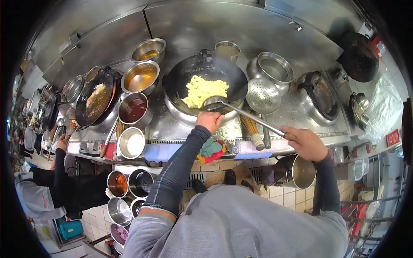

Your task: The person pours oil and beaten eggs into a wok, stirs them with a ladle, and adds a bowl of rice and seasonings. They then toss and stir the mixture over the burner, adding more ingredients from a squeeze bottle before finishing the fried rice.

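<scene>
right hand (306, 144), right of center: fingers wrapped around the wood-ended grip of a long steel ladle (258, 119). left hand (209, 121), center: clenched, seems to grip the near rim of the black round wok (176, 88); can't tell if there's a cloth under the fingers.

ladle bowl is in the wok, touching the near edge of the soft yellow lumpy food (202, 89), looks like scrambled egg. food sits in a loose pile in the wok, upper center of frame.

handling, my read: run the bowl's edge low along the wok wall, lift from under, fold toward the middle. light strokes, or the lumps break up. firm left grip steadies the wok; fingers clear of the ladle shaft, it passes close. metal may be hot.

around: round perforated steel strainer (263, 92) just right of the wok, bamboo brush (249, 127) below it. left side, steel bowl of amber liquid (140, 77) above the steel pot of dark red liquid (133, 108); easy to knock if the wok swings left.
</scene>
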`<state>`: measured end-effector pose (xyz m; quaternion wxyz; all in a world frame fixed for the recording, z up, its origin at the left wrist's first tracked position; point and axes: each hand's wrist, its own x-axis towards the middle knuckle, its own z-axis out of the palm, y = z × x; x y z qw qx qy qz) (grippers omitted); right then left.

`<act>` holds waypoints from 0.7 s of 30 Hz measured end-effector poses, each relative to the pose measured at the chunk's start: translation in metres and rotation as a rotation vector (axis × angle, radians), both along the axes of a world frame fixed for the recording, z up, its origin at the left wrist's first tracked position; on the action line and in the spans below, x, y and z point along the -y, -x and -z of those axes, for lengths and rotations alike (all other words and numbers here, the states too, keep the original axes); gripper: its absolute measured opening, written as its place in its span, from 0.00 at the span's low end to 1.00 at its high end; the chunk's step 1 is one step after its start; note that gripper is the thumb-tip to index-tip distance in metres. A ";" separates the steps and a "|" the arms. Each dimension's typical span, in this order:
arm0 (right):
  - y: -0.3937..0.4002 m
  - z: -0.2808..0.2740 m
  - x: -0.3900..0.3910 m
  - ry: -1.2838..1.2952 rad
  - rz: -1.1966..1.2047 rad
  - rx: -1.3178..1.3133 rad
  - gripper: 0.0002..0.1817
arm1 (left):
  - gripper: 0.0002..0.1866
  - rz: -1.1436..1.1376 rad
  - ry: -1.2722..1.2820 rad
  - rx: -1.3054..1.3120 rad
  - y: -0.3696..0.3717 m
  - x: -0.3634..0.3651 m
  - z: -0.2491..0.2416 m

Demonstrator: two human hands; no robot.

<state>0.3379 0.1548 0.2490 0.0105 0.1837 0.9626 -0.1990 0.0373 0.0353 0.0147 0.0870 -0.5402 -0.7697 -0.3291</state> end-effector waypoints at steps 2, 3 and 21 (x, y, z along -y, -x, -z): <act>0.007 0.036 -0.018 -0.043 -0.027 -0.056 0.25 | 0.13 -0.118 0.141 -0.009 -0.006 0.004 0.009; 0.020 0.066 -0.035 -0.058 -0.003 -0.077 0.24 | 0.13 -0.117 0.139 -0.012 -0.010 0.007 0.006; 0.097 0.138 0.012 0.913 0.317 -0.215 0.27 | 0.40 -0.236 0.429 0.019 -0.027 0.037 -0.008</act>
